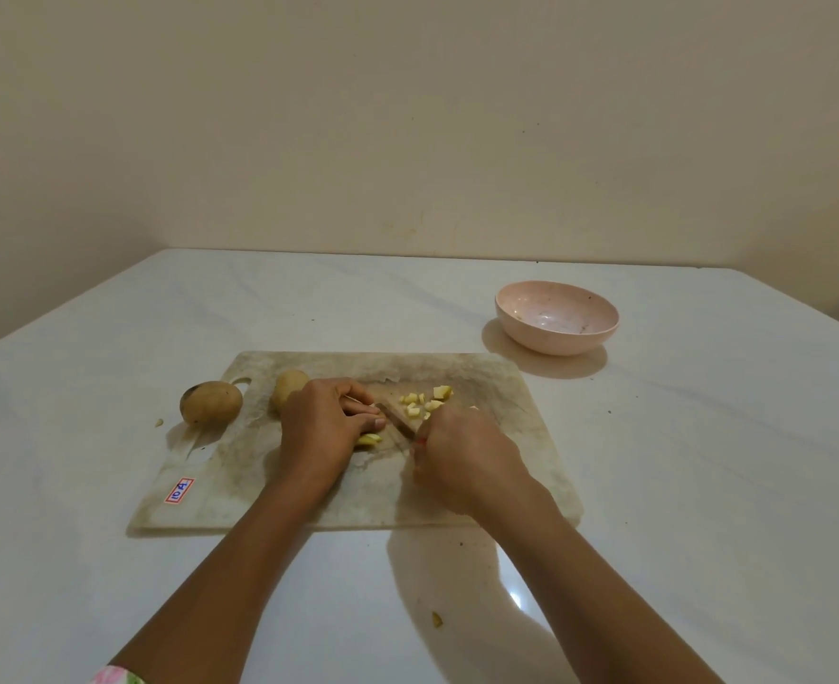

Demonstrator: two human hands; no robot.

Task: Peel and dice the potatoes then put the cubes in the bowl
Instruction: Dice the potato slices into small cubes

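White table (703,461) carries a worn board (259,466). One potato (210,402) lies at its left edge, a second potato (289,387) on it. Left hand (321,427) curls over a piece (369,439); right hand (457,451) grips the knife (397,419), blade beside that piece. Cubes (424,399) lie just beyond. Bowl (555,343) stands far right.

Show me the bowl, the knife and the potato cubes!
Bowl (555,344): head view, front outer wall.
Knife (396,421): head view, middle of the blade.
Potato cubes (441,392): head view, the biggest cube.

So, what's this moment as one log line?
step: dicing | left hand: holds pale potato piece | right hand: grips small knife | yellow cubes: on worn cutting board | round pink bowl: no cubes
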